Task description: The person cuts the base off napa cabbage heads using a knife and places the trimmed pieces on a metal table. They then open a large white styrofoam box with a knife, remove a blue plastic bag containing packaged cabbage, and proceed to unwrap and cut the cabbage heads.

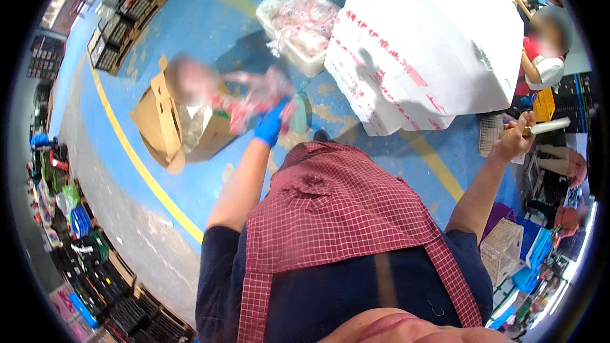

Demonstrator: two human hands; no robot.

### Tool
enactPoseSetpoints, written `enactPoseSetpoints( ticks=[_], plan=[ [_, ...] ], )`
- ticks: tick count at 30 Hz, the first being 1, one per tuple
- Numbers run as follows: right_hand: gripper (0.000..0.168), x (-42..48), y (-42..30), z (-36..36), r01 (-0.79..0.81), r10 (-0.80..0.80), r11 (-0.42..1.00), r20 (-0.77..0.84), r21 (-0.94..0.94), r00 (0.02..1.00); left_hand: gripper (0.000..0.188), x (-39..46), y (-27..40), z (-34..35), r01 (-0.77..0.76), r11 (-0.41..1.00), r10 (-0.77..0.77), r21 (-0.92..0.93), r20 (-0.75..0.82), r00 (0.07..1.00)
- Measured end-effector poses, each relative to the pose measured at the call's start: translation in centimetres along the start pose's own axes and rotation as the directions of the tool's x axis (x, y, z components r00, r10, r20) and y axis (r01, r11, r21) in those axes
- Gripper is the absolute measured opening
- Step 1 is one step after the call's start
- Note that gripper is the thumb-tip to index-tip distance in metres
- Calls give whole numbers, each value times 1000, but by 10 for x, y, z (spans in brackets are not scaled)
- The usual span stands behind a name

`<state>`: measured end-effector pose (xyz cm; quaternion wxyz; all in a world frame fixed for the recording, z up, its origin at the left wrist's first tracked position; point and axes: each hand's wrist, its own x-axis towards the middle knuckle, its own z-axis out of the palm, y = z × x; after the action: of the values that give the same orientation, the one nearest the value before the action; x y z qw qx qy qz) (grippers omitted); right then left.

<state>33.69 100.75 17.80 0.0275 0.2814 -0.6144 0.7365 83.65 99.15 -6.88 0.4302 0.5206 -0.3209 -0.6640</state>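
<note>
My left hand (270, 123), in a blue glove, grips a blurred bundle of red and clear plastic (267, 88), apparently plastic bags or wrapping. Behind that bundle stands an open cardboard box (155, 124), its flaps spread and clear plastic inside. A pale green translucent container or bag (300, 113) is on the floor just right of the glove. Out to the right, my bare right hand (514, 137) holds what looks like a knife (550, 125), its pale blade pointing away to the right.
A white tub (312, 67) of plastic-wrapped red goods touches large white foam boxes (429, 43) bearing red writing. Crates on pallets (126, 24) line the left side. A person in a red vest (524, 76) is at the far right, near a yellow crate (544, 104).
</note>
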Motion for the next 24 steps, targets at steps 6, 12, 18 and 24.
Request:
enactPoseSetpoints(
  ticks=[6, 12, 18, 24],
  plan=[
    [32, 19, 67, -6, -584, 509, 767, 302, 266, 806, 55, 125, 239, 203, -592, 566, 491, 573, 342, 801],
    [42, 19, 24, 9, -441, 463, 886, 302, -140, 833, 59, 182, 265, 243, -667, 461, 644, 586, 297, 705],
    [50, 81, -51, 19, -402, 399, 915, 80, 28, 913, 51, 165, 252, 27, -571, 634, 543, 522, 226, 809],
    [40, 54, -89, -84, -360, 366, 923, -17, 138, 931, 47, 130, 308, 75, -861, 475, 652, 181, 584, 483]
  ],
)
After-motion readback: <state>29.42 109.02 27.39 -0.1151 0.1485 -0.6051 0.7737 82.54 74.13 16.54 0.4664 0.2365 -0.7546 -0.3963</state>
